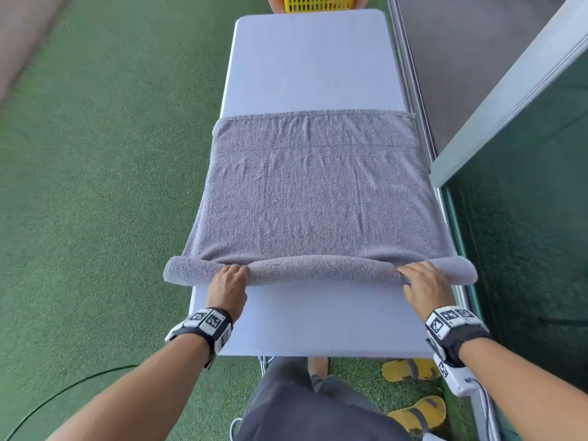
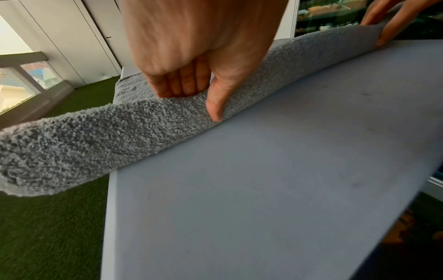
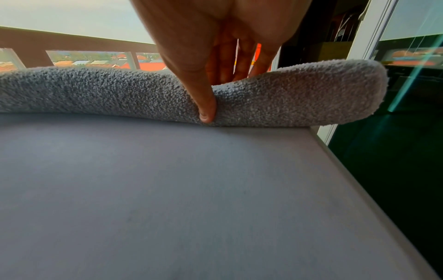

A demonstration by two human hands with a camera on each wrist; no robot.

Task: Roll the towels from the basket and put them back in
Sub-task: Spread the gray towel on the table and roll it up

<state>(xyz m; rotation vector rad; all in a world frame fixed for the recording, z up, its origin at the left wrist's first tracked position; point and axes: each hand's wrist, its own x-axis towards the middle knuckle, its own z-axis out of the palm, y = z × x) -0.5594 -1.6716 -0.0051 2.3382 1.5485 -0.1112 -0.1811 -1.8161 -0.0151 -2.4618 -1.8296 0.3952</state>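
A grey towel (image 1: 315, 192) lies spread across the white table (image 1: 311, 62), its near edge turned into a low roll (image 1: 318, 270) that overhangs both sides. My left hand (image 1: 228, 281) grips the roll near its left end, fingers curled over the top and thumb (image 2: 215, 106) against the near side of the towel (image 2: 120, 128). My right hand (image 1: 420, 283) grips the roll near its right end, thumb (image 3: 206, 106) pressed into the towel (image 3: 299, 98). The yellow basket (image 1: 318, 2) stands at the table's far end.
Green artificial turf (image 1: 95, 186) covers the floor to the left. A glass sliding door and its metal track (image 1: 423, 122) run close along the table's right edge. Yellow sandals (image 1: 410, 370) lie on the floor by my feet. A black cable (image 1: 63, 393) crosses the turf.
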